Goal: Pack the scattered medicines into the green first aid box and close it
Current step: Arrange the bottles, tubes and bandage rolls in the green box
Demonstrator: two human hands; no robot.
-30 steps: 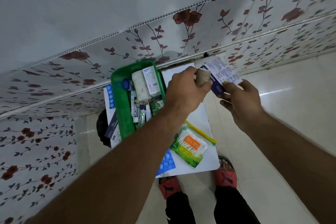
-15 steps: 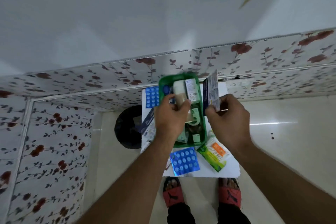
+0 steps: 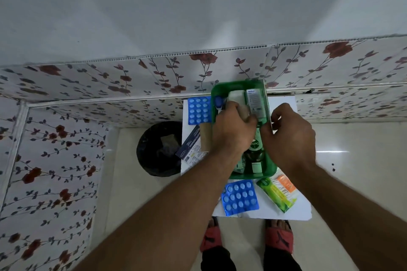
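Observation:
The open green first aid box [image 3: 239, 85] stands on a small white table [image 3: 286, 105], holding a white tube carton [image 3: 254, 103], a white roll [image 3: 235, 97] and a Dettol bottle [image 3: 255, 146]. My left hand [image 3: 231, 134] grips a beige bandage roll [image 3: 244, 113] inside the box. My right hand [image 3: 290, 136] pinches a flat medicine carton [image 3: 267, 103], seen edge-on along the box's right wall. Outside the box lie two blue blister packs [image 3: 198, 110] [image 3: 240, 197], a cotton-bud pouch [image 3: 278, 191], a dressing carton [image 3: 191, 148] and a brown roll [image 3: 206, 138].
A black bin [image 3: 158, 149] stands on the floor left of the table. A flowered wall panel [image 3: 154, 77] runs right behind the table. My feet in red sandals [image 3: 278, 235] are at the table's front edge.
My left hand has lowered the beige roll into the box. My right hand has brought the carton down, edge-on, to the box's right wall.

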